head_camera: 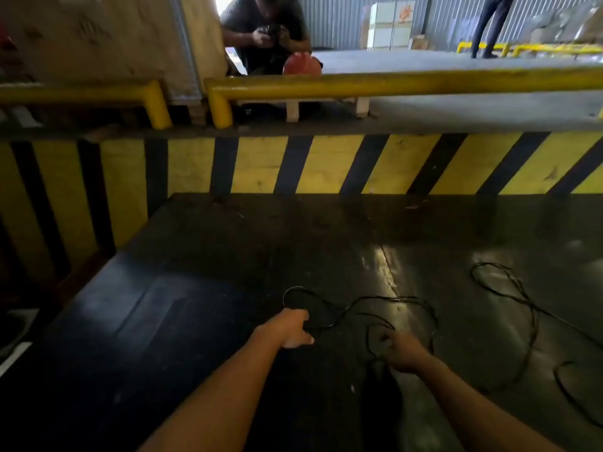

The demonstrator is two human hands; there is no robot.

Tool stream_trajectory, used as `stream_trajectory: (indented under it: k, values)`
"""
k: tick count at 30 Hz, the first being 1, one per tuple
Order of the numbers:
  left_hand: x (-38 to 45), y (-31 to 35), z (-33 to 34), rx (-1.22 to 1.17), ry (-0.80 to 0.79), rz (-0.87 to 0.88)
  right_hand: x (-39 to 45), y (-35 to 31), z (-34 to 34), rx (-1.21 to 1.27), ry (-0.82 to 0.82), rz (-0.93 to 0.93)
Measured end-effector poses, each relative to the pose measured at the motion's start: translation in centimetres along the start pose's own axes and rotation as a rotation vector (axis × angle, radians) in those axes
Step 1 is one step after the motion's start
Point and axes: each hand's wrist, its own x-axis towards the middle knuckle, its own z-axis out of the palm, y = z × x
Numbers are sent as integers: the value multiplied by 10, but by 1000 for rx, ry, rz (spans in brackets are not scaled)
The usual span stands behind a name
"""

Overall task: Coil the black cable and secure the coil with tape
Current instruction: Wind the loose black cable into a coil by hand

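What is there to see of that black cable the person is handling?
The black cable is thin, dark and flexible, probably rubber-coated. The left hand grips a few loose loops of it; the right hand is closed on a strand nearby. From there it trails right in slack, irregular curves across the dark, shiny floor, running out of view at the right edge. No plug, end or tape is visible on it.

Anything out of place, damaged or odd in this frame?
Only the black cable: most of it sprawls in loose, tangled loops over the dark floor to the right, not yet coiled. The left hand grips a few loops, the right hand holds a strand. No tape is visible. No damage shows.
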Motion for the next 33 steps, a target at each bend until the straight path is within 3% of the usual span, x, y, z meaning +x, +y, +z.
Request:
stream_trajectory:
  k: [8,14,21,26,33]
  values:
    - [36,22,50,-96,-72,73,17,-4,41,54,-28,-7]
    - [54,48,53,-20,51,251,18,-6,35,73,27,-231]
    - [48,58,-4,291,188,486,4,-34,-34,-145,10,-411]
    - [19,67,-52,355,303,571,-8,-67,-83,-225,56,-459]
    - [-31,81,-121,538,429,469,-32,-103,-138,-134,210,-525]
